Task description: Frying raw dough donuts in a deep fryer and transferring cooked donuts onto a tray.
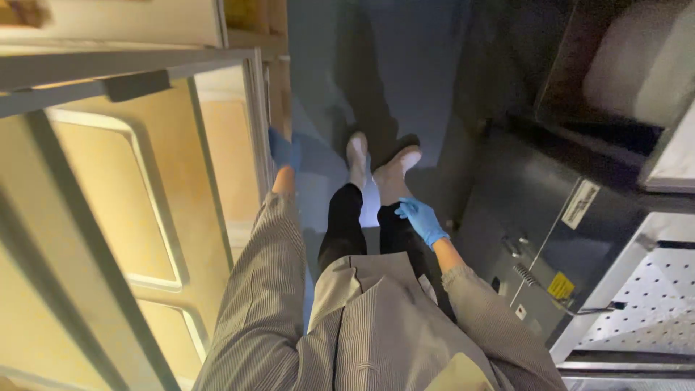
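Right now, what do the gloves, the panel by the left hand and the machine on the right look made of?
Gloves, on the left hand and right hand: thin blue rubber or nitrile, judging by the snug fit. Panel: tan, matte, probably painted wood or laminate, with routed recesses. Machine: dark sheet metal, slight sheen. Perforated tray: light metal, probably.

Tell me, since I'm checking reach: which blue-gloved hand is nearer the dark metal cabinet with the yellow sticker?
Right. The right hand hangs by the thigh, just beside the dark metal cabinet; the left hand is across the body, at the pale wooden panelled door.
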